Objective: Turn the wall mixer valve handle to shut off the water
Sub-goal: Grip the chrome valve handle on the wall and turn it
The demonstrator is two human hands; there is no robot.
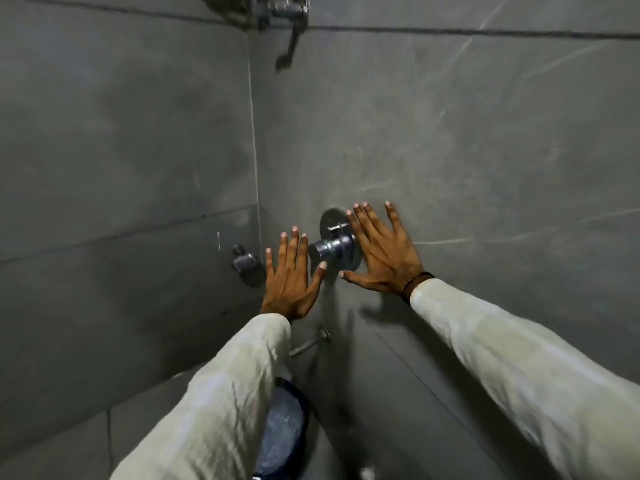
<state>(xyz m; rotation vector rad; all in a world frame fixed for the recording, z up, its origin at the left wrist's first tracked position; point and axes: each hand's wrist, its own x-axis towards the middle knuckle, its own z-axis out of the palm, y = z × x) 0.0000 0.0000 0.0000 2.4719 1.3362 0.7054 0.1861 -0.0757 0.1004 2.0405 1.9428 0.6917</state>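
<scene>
A chrome wall mixer valve [334, 249] juts from a round plate on the grey tiled wall, near the corner. My left hand [292, 278] is spread flat just left of it, thumb tip close to the knob's lower edge. My right hand [379, 252] is spread flat just right of it, fingers over the plate's right side. Neither hand grips the handle. Both arms wear pale long sleeves.
A second small chrome valve [246, 263] sits on the left wall by the corner. A spout [308, 344] sticks out below the mixer, above a blue bucket [282, 434]. A shower fitting [284, 15] hangs at the top.
</scene>
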